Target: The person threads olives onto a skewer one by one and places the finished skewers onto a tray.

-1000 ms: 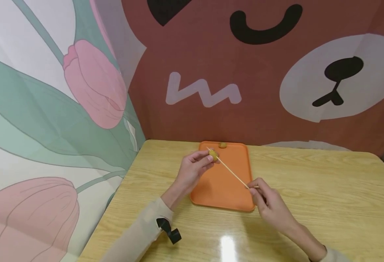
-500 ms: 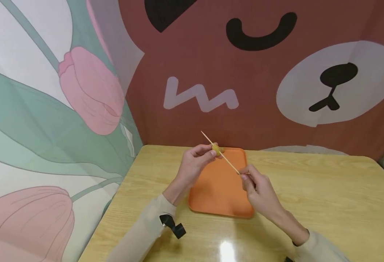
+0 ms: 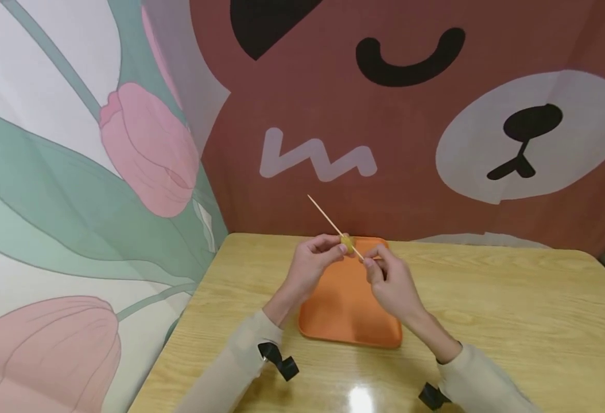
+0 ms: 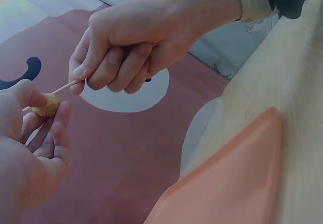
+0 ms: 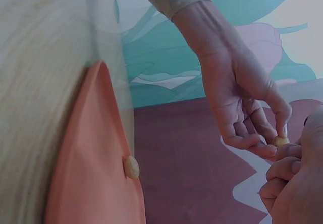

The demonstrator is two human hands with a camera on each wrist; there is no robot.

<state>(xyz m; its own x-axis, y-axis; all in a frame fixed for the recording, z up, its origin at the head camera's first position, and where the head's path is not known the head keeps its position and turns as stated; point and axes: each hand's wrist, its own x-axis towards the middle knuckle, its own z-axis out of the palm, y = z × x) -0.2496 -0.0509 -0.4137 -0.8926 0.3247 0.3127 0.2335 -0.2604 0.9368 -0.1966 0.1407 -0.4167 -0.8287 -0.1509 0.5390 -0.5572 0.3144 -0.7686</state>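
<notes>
While the thin wooden skewer (image 3: pixel 325 214) runs through the small yellow ball (image 3: pixel 346 244), I hold both in the air above the far part of the orange tray (image 3: pixel 344 310). My left grip (image 3: pixel 310 261) pinches the ball between thumb and fingertips, the remaining fingers loosely bent beneath, as the left wrist view shows. My right grip (image 3: pixel 392 284) is closed on the skewer just beside the ball, thumb pressing it against the forefinger and the other fingers curled in. Past the ball, the longer stretch of stick slants up and to the left, its tip pointing toward the wall. Below my hands, a second ball (image 5: pixel 131 167), tan in the right wrist view, lies at the tray's rim, touching it. The tray sits flat on the pale wood-grained table (image 3: pixel 488 298), near its back edge, and a bright glare spot (image 3: pixel 360 398) shines nearer to me. Beige sleeves (image 3: pixel 230 373) cover my forearms, with a black device (image 3: pixel 284 367) at each wrist. Behind the table hangs a brown bear print (image 3: pixel 411 126), and on the left a backdrop of pink tulips (image 3: pixel 150 149) and green leaves.
</notes>
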